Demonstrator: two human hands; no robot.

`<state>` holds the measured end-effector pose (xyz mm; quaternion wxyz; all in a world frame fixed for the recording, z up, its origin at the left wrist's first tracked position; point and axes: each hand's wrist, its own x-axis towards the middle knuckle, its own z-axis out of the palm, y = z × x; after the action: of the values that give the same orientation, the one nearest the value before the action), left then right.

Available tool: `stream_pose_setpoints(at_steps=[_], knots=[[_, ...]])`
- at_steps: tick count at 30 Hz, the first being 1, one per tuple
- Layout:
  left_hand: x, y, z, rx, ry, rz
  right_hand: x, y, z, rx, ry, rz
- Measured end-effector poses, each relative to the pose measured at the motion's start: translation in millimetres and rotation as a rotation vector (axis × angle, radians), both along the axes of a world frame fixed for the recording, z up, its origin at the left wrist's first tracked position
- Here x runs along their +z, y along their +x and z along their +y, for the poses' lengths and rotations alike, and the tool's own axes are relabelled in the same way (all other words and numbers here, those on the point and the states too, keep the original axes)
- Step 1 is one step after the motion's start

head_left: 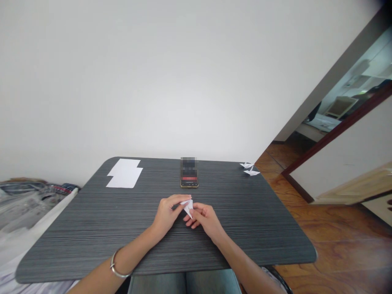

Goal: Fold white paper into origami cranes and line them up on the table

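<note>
A small piece of folded white paper, narrowing to a point at its lower end, is held between both hands above the dark table. My left hand grips its upper left side, fingers on top and thumb below. Closed on its lower right side is my right hand, the thumb on the near face and the other fingers partly behind. At the far right corner stand two folded paper cranes. Overlapping white paper sheets lie flat at the far left.
A phone lies on the dark table beyond my hands, near the white wall. Clothes and plastic bags are heaped left of the table. Wooden floor and a doorway show at the right.
</note>
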<state>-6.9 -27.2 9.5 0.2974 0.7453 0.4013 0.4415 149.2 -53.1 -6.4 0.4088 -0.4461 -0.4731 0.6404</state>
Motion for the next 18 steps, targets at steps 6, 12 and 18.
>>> stream_pose_setpoints(at_steps=[6, 12, 18], knots=[[1.2, 1.4, -1.6, -0.046, 0.061, -0.006, 0.3, 1.3, 1.7, -0.213, 0.147, 0.015], [4.0, 3.0, -4.8, -0.106, 0.089, -0.003, 6.2, 0.8, -0.3, -0.183, 0.193, 0.026], [7.7, 1.6, -4.1, 0.037, 0.050, -0.020, 5.2, 2.3, 0.6, -0.244, 0.198, 0.018]])
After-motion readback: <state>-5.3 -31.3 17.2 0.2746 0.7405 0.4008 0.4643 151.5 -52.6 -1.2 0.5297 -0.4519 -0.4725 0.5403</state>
